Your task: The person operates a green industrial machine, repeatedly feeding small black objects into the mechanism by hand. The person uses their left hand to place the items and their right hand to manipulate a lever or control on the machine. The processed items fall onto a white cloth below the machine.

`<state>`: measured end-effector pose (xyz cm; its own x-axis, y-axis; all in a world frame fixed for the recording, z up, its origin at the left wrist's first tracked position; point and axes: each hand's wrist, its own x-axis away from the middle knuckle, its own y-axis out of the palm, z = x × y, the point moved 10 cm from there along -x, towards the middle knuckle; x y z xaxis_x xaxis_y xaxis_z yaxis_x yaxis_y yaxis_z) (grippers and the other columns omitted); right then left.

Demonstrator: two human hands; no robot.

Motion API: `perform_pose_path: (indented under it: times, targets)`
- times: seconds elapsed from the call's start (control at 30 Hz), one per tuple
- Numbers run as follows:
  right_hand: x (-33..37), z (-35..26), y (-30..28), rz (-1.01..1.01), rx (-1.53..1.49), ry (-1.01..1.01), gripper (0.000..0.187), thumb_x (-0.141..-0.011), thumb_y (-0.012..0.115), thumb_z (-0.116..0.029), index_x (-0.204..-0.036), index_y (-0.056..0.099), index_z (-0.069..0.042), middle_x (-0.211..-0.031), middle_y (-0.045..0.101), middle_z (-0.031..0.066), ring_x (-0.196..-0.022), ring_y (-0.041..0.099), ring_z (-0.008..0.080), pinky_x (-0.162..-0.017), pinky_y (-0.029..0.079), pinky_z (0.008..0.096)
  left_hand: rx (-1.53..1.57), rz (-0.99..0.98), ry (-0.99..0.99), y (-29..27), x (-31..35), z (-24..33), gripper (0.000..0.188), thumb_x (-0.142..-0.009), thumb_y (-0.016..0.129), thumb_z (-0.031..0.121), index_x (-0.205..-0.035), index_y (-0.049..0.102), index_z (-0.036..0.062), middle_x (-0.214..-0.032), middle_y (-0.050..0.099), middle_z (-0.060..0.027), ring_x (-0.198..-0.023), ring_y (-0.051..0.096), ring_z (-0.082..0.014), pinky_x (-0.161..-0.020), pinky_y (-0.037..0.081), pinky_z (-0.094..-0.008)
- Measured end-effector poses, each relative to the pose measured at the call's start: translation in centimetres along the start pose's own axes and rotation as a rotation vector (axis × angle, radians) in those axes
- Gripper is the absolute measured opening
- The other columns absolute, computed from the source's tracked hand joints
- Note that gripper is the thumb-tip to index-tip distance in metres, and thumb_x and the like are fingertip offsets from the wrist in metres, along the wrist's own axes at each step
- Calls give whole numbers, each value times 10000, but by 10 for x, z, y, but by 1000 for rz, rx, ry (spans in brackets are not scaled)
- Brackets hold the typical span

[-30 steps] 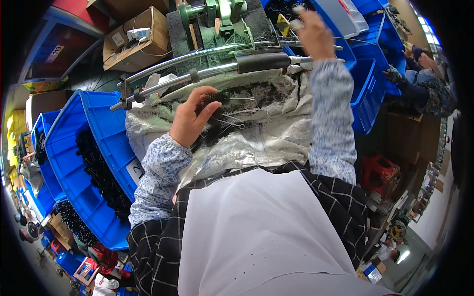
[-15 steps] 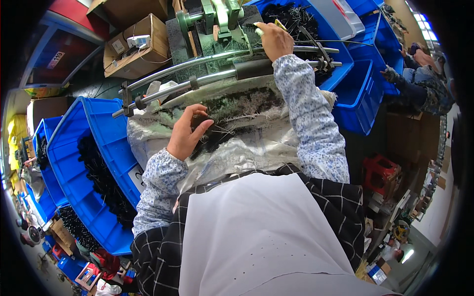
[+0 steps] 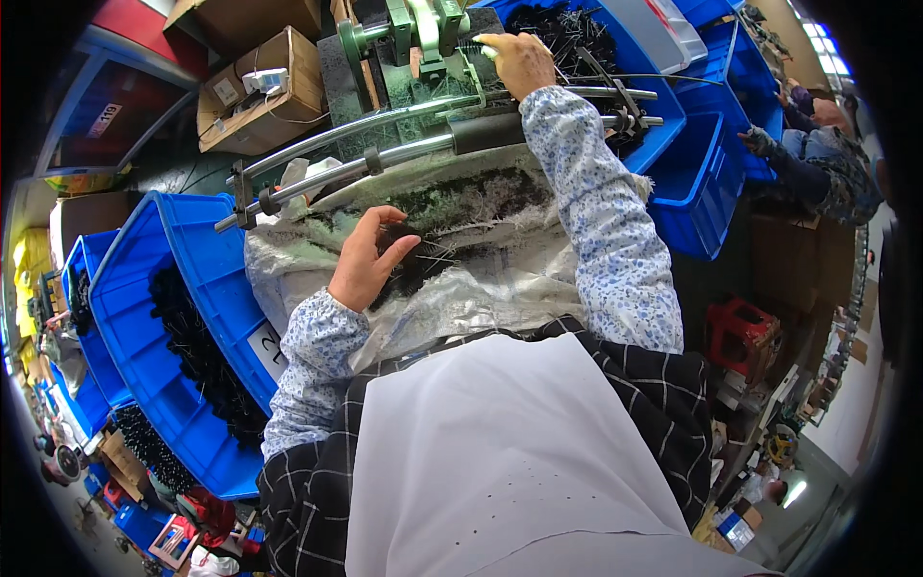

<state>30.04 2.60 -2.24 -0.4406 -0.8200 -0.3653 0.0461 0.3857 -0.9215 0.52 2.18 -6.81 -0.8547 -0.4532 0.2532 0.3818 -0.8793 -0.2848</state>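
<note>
A large blue bin [image 3: 213, 288] stands tilted at the person's left, with a long heap of black brushes [image 3: 202, 356] along its bottom, thin pale wires showing among the bristles. Just behind it is a smaller blue bin [image 3: 91, 358] with dark stuff near its far end. Nearer the lower left lies a pile of black pieces with pale tips [image 3: 152, 447]; what holds it is hard to make out.

At the upper right, beside the machine [image 3: 428, 48], another blue bin [image 3: 657, 117] holds a loose heap of brushes [image 3: 567, 37], their wires pointing every way. A pale box [image 3: 663, 34] is next to it, and a deep blue tub [image 3: 694, 183] stands nearer the person. At the upper left, an open carton [image 3: 238, 137] contains a white device [image 3: 265, 81] with a cord.

The left hand [image 3: 363, 264] is over the stained cloth [image 3: 481, 279], thumb and forefinger curved and apart. A bunch of dark brushes [image 3: 413, 269] lies at its palm, wires sticking out rightward; whether the other fingers grip it cannot be told.

The right hand [image 3: 524, 67] is at the machine, beyond the metal rods [image 3: 413, 154], its fingers pinching a small dark brush [image 3: 468, 46], partly hidden.
</note>
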Motion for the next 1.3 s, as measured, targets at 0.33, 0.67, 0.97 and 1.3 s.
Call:
perform_pose_path:
  times: [0.33, 0.67, 0.97, 1.3]
  targets:
    - [17, 26, -2, -21, 113, 138, 392, -770, 616, -315, -1105, 589, -115, -1013, 606, 56, -977, 549, 236, -809, 420, 418, 86, 74, 36, -12, 0, 7, 244, -841, 635, 145, -1030, 536, 26, -739, 533, 26, -611, 426, -42, -564, 371, -193]
    - [6, -46, 11, -64, 11, 120, 307, -744, 570, -213, -1021, 617, -88, -902, 641, 88, -862, 606, 258, -704, 444, 400, 19, 56, 30, -17, 0, 14, 270, -820, 664, 200, -996, 527, 46, -664, 526, -5, -592, 448, -67, -554, 404, -221]
    - [11, -15, 3, -33, 91, 91, 313, -767, 566, -261, -1054, 615, -145, -912, 647, 83, -860, 617, 250, -736, 426, 408, 25, 130, 100, -37, 4, 19, 315, -801, 686, 210, -993, 490, 56, -698, 565, -29, -580, 476, -74, -550, 415, -221]
    - [-9, 73, 22, -109, -15, 23, 191, -831, 512, -265, -904, 664, -176, -809, 638, 85, -770, 620, 295, -692, 491, 414, 27, 62, 85, -32, -8, 32, 245, -842, 636, 136, -1001, 471, 49, -694, 509, 17, -648, 431, -45, -588, 353, -189]
